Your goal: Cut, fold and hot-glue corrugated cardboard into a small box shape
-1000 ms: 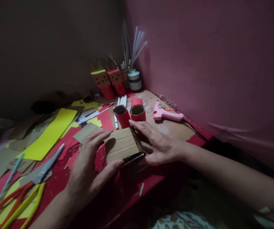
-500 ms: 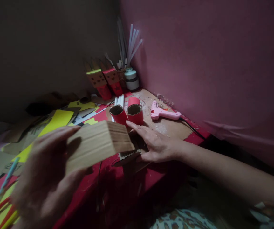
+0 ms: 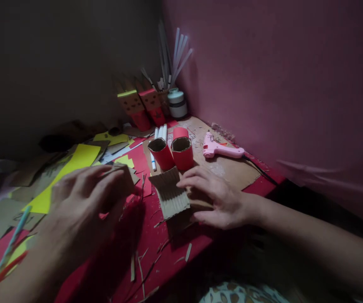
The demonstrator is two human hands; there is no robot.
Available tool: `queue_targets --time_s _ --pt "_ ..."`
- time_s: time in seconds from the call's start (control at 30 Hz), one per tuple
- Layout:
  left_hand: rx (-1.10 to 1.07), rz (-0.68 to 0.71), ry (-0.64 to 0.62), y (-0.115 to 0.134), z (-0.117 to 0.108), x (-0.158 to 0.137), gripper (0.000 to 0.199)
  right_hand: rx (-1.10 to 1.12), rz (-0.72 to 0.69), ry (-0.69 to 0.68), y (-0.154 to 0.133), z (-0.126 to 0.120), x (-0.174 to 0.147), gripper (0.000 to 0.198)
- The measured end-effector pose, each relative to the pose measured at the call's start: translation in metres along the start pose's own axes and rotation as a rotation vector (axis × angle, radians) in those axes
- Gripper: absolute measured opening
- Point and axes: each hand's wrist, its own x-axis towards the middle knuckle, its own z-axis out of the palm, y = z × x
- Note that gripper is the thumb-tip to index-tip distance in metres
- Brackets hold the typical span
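Note:
My left hand (image 3: 85,195) is closed around a small folded cardboard piece (image 3: 126,180), mostly hidden by the fingers, above the left part of the red table. In the middle, a bent piece of corrugated cardboard (image 3: 171,194) shows its ridged inner face. My right hand (image 3: 219,197) grips it from the right, fingertips on its upper edge and thumb low down. Just behind stand two red paper-covered cardboard tubes, a left tube (image 3: 164,159) and a right tube (image 3: 183,156), their open tops facing me.
A pink glue gun (image 3: 222,149) with a black cord lies on a cardboard sheet at right. Yellow paper (image 3: 77,162) and cardboard offcuts cover the left. Two box-headed figures (image 3: 140,109), a white jar (image 3: 177,104) and glue sticks (image 3: 180,48) stand behind. Cardboard scraps (image 3: 133,266) litter the front.
My left hand has turned over and drawn the wood-patterned cardboard piece left, away from the middle. The corrugated piece by my right hand is now uncovered. The view has shifted slightly.

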Motion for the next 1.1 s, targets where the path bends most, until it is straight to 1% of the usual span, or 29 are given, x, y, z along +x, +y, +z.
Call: queue_targets --time_s 0.03,0.07,0.13,0.2,0.23,0.27,0.3,0.33,0.37,0.4,0.43,0.5,0.6,0.67,0.7,0.73,0.77,0.8,0.87,0.9,0.93,1.0,1.03,1.1 --pt "0.049 0.062 -0.042 0.002 0.001 -0.002 0.031 -0.028 -0.010 -0.023 -0.002 0.001 -0.001 0.046" --pt "0.074 0.127 -0.050 0.003 0.001 -0.004 0.032 -0.060 -0.022 -0.043 -0.004 0.002 -0.002 0.038" --pt "0.092 0.248 0.022 0.008 0.004 -0.011 0.039 -0.113 -0.044 -0.069 -0.005 0.004 -0.003 0.023" --pt "0.057 0.355 0.116 0.015 0.008 -0.016 0.051 -0.140 -0.053 -0.070 -0.005 0.006 -0.004 0.017" --pt "0.010 0.399 0.094 0.021 0.011 -0.017 0.054 -0.148 -0.059 -0.066 -0.004 0.006 -0.004 0.017" --pt "-0.039 0.425 0.044 0.026 0.014 -0.017 0.054 -0.153 -0.064 -0.065 -0.003 0.007 -0.004 0.018" --pt "-0.079 0.434 -0.073 0.032 0.019 -0.015 0.049 -0.159 -0.068 -0.061 -0.002 0.007 -0.004 0.019" --pt "-0.106 0.498 -0.066 0.038 0.023 -0.012 0.041 -0.164 -0.074 -0.056 -0.002 0.007 -0.004 0.019" --pt "-0.088 0.477 -0.057 0.044 0.028 -0.009 0.034 -0.166 -0.079 -0.052 -0.001 0.008 -0.004 0.019" --pt "-0.049 0.427 -0.070 0.049 0.033 -0.004 0.032 -0.165 -0.080 -0.053 -0.001 0.008 -0.004 0.020" --pt "-0.021 0.402 -0.112 0.053 0.037 0.000 0.032 -0.162 -0.077 -0.057 -0.001 0.008 -0.004 0.020" --pt "0.027 0.371 -0.181 0.059 0.040 0.007 0.036 -0.151 -0.071 -0.062 -0.002 0.007 -0.005 0.020" --pt "0.118 0.319 -0.284 0.064 0.036 0.013 0.044 -0.123 -0.061 -0.104 -0.005 0.005 -0.006 0.020" --pt "0.171 0.309 -0.322 0.066 0.033 0.013 0.051 -0.082 -0.043 -0.139 -0.007 0.000 -0.008 0.021" --pt "0.190 0.316 -0.327 0.067 0.032 0.013 0.055 -0.060 -0.024 -0.135 -0.008 -0.003 -0.008 0.023" --pt "0.206 0.329 -0.320 0.069 0.032 0.012 0.059 -0.040 -0.015 -0.098 -0.008 -0.007 -0.008 0.024" --pt "0.221 0.340 -0.305 0.070 0.032 0.012 0.063 -0.041 0.014 -0.037 -0.008 -0.012 -0.008 0.026" --pt "0.239 0.345 -0.290 0.071 0.034 0.011 0.068 -0.084 0.029 0.054 -0.006 -0.017 -0.008 0.027" --pt "0.269 0.342 -0.268 0.072 0.037 0.009 0.074 -0.316 0.132 0.209 -0.001 -0.030 -0.005 0.030" --pt "0.278 0.337 -0.261 0.072 0.039 0.008 0.076 -0.464 0.175 0.236 0.003 -0.036 -0.004 0.030" --pt "0.282 0.330 -0.258 0.072 0.040 0.007 0.077 -0.596 0.250 0.221 0.008 -0.042 -0.003 0.031" --pt "0.274 0.316 -0.245 0.071 0.041 0.005 0.079 -0.794 0.426 0.122 0.018 -0.051 0.000 0.038" --pt "0.261 0.313 -0.232 0.071 0.042 0.005 0.081 -0.857 0.506 0.055 0.022 -0.054 0.001 0.042" --pt "0.224 0.305 -0.213 0.070 0.042 0.003 0.083 -0.908 0.593 -0.073 0.031 -0.057 0.002 0.050"
